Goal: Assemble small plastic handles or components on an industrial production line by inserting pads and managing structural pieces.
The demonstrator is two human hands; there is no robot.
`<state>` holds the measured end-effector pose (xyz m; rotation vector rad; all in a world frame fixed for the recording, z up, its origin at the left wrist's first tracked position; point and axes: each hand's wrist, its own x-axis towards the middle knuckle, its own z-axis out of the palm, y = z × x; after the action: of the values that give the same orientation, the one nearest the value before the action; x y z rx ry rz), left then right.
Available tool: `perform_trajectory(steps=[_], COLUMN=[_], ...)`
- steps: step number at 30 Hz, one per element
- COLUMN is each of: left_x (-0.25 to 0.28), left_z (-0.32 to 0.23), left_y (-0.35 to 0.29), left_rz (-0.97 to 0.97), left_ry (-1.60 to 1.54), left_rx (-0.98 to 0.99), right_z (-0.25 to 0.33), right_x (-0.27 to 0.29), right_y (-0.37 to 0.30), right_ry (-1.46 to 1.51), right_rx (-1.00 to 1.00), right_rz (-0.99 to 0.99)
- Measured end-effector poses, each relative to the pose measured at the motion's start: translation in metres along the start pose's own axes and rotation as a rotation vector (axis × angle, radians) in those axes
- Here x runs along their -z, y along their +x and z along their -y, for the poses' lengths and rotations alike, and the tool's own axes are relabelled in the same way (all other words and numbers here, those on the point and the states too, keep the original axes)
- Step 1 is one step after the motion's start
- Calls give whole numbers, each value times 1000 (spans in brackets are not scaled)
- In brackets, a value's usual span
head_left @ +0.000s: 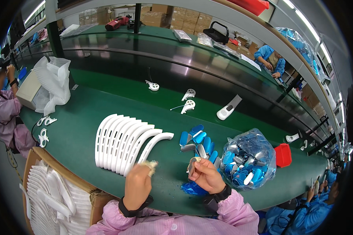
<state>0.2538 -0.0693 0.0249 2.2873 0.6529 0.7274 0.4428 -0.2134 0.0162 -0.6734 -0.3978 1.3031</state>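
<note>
Silver plate (191,166), right hand (206,176), print indiscernible

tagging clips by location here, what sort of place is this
Most likely a factory assembly workshop: a long green workbench holds a row of matching curved white parts and loose blue and silver pieces, while a worker in blue is busy beyond it.

Reaches in from the near side with left forearm (115,216) and right forearm (235,205), both pink-sleeved and slanting inward. Holds left hand (138,183) back upward, fingers curled toward the right and, as far as the blur allows, seemingly bunched at the tips. Points right hand (207,175) far and left, pinching with thumb and fingers. Leaves a gap between both hands.
</note>
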Motion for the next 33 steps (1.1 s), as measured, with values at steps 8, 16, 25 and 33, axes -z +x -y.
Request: perform_trajectory(steps=[8,16,25,33], left_x=[-15,-19,-5,-19], left_z=[16,7,-15,-19], left_y=[11,0,-5,-11], left_rz=[6,286,460,283], left_ry=[57,-1001,-1319,-1200], left_rx=[115,220,388,373], right_z=[9,12,10,-6], right_x=[-13,-35,-48,-50], right_y=[-2,-2,-1,4], right_ry=[-169,-805,-1269,-1544], right_rx=[21,160,272,711], right_rz=[-123,-219,-180,-163])
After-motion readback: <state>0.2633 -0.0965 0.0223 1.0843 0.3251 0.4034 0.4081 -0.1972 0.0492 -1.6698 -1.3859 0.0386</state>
